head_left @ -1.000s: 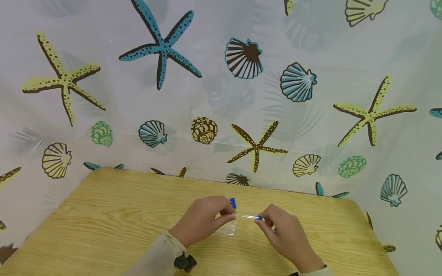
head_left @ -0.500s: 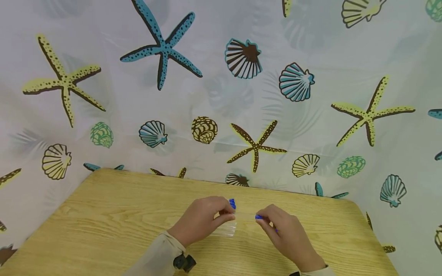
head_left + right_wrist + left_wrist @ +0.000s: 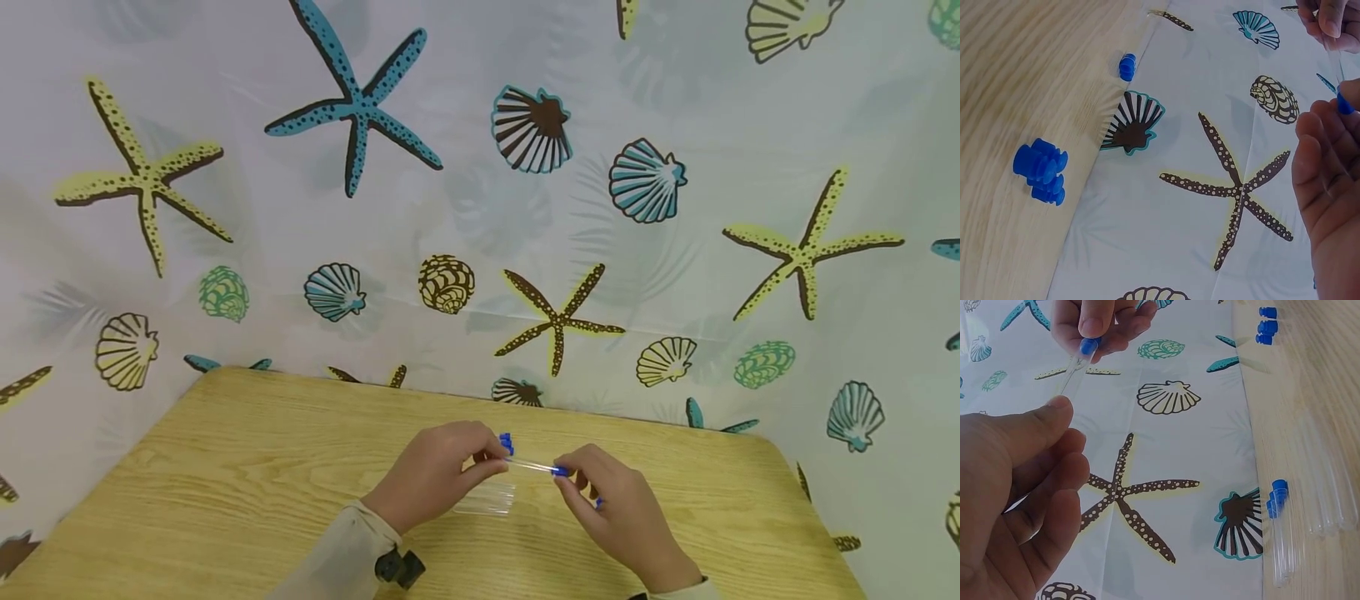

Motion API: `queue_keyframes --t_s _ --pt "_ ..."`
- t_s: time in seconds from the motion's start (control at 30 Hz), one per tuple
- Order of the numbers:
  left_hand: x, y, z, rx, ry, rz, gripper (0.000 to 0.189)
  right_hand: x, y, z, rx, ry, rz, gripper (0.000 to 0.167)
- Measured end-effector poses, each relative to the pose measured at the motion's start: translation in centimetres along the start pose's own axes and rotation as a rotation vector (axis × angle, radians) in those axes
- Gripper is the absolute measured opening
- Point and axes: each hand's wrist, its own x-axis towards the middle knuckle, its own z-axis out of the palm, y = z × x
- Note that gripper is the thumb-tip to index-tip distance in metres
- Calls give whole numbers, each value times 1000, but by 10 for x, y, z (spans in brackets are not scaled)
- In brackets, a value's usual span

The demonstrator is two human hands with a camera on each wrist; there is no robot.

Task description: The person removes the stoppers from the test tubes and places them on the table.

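Between my two hands stretches a clear test tube, its right end topped by a blue cap. My left hand pinches the tube between thumb and fingers; its far end is hidden there. At the other end, thumb and fingers of my right hand pinch the cap. Both hands hold this tube above the table. Several uncapped test tubes lie side by side below my left hand. Farther back, several capped test tubes lie together, showing their blue ends.
The wood-grain table has rounded back corners. Several loose blue caps lie on it near my right hand. Behind the table hangs a pale cloth printed with starfish and shells.
My left hand and its end of the tube have risen slightly, so the tube slopes a little more down to the right. The right hand keeps pinching the cap in nearly the same place.
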Motion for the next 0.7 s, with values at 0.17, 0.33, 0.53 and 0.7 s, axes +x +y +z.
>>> queue_keyframes --t_s 0.17,0.33,0.53,0.7 --pt "2 2 -1 -1 -2 -2 7 0 1 -1 -7 37 4 26" --pt "2 3 0 7 15 11 7 1 2 0 -14 67 11 26" --pt "2 3 1 7 22 8 7 1 2 1 -39 95 7 27" --pt "3 2 1 -23 26 13 6 2 4 -2 -2 44 -10 26"
